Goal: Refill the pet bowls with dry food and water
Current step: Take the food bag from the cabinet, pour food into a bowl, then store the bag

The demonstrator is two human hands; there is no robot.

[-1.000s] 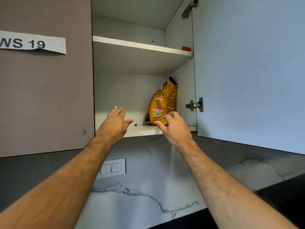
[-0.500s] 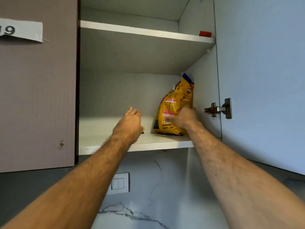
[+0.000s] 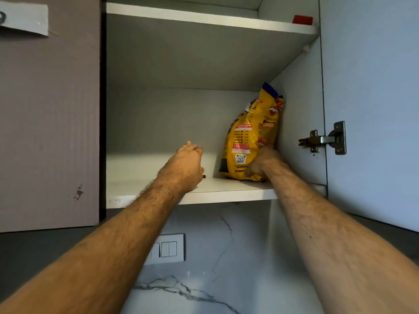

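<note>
Two bare forearms, hairy, no sleeves, no watch or rings visible; left hand (image 3: 184, 165), right hand (image 3: 263, 163).

You're in a home kitchen: wall cupboard (image 3: 226, 53) with shelves and hinged door (image 3: 371, 87), marble-look backsplash (image 3: 215, 268), wall switch plate (image 3: 169, 248) underneath.

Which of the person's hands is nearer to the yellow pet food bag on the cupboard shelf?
The right hand: it is on the yellow pet food bag at its lower right side. The left hand is over the shelf, apart from the bag, to its left.
</note>
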